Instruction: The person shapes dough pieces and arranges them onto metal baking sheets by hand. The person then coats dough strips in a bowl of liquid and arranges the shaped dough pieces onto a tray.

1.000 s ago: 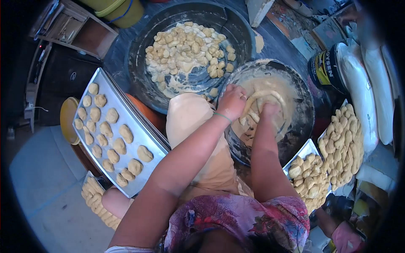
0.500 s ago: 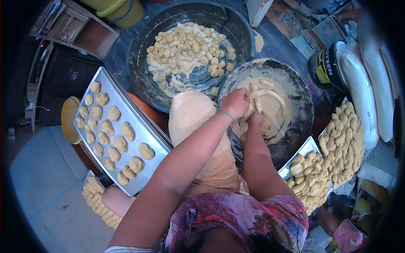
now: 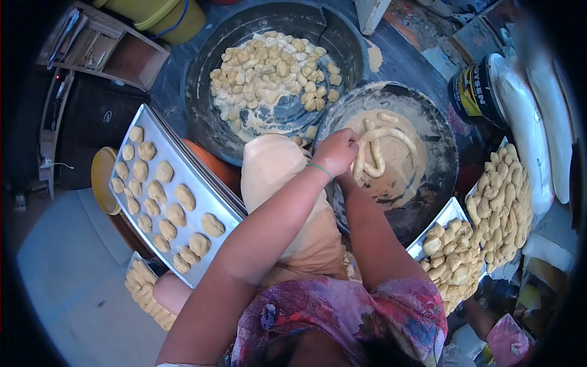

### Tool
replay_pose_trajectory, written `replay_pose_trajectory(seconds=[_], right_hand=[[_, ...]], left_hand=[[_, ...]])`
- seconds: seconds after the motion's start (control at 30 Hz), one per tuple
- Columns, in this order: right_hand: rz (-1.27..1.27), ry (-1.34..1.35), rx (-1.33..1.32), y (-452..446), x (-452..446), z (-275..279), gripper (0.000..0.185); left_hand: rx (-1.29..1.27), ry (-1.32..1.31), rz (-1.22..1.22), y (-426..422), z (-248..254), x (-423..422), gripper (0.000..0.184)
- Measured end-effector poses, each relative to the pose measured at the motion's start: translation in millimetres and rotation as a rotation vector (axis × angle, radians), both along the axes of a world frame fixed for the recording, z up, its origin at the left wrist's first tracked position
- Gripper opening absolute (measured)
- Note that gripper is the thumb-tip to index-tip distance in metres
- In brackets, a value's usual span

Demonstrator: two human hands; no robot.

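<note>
A curved dough rope (image 3: 396, 131) lies on brown powder in the round black basin (image 3: 441, 202) in front of me. My left hand (image 3: 337, 151) is over the basin's left side, its fingers curled together at the end of the rope; what they pinch is too small to make out. Just below it is my right hand (image 3: 346, 177), mostly hidden behind the left hand and wrist, so its fingers do not show. A shorter looped dough piece (image 3: 374, 165) lies to the right of both hands.
Behind, a larger basin (image 3: 202, 122) holds many floured dough pieces (image 3: 269, 67). At left, a metal tray (image 3: 202, 263) bears dough balls. Trays piled with dough pieces (image 3: 452, 257) stand at right, near a black bucket (image 3: 474, 92) and plastic bags (image 3: 520, 122). Someone's pink sleeve (image 3: 509, 342) shows at lower right.
My right hand has moved left from the basin's middle and now lies beside my left hand. The dough rope has been shifted and is more exposed. My left hand has moved slightly left.
</note>
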State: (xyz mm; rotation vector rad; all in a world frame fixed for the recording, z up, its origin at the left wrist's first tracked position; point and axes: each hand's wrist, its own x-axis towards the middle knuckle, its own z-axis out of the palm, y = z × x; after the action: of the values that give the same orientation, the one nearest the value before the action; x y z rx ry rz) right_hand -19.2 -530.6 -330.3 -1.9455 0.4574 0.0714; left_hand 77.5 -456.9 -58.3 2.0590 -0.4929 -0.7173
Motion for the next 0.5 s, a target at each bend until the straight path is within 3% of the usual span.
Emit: replay_pose_trajectory(seconds=[0.07, 0.13, 0.17, 0.23, 0.33, 0.43, 0.47, 0.5], right_hand=[[0.751, 0.497, -0.558, -18, -33, -17, 0.041], [0.535, 0.801, -0.417, -34, -90, -60, 0.043], [0.312, 0.833, -0.395, -28, -106, -36, 0.043], [-0.134, 0.867, -0.348, -15, -118, 29, 0.042], [0.016, 0.748, -0.376, -15, -107, 15, 0.04], [-0.34, 0.588, 0.605, -62, -61, 19, 0.036], [-0.614, 0.262, 0.895, -83, -41, 17, 0.034], [-0.769, 0.3, 0.596, -127, -33, 1, 0.033]], left_hand=[[0.002, 0.007, 0.007, -2, -2, 1, 0.025], [0.003, 0.022, 0.019, -5, -3, 0, 0.025], [0.052, 0.164, 0.007, -8, 8, 1, 0.025], [-0.007, 0.079, -0.01, -10, 3, -2, 0.025], [-0.025, 0.058, -0.043, -14, 5, -5, 0.024], [-0.021, 0.063, -0.075, -13, 5, -9, 0.024], [-0.02, 0.057, -0.086, -11, 5, -9, 0.025], [-0.013, 0.073, -0.073, -10, 6, -8, 0.025]])
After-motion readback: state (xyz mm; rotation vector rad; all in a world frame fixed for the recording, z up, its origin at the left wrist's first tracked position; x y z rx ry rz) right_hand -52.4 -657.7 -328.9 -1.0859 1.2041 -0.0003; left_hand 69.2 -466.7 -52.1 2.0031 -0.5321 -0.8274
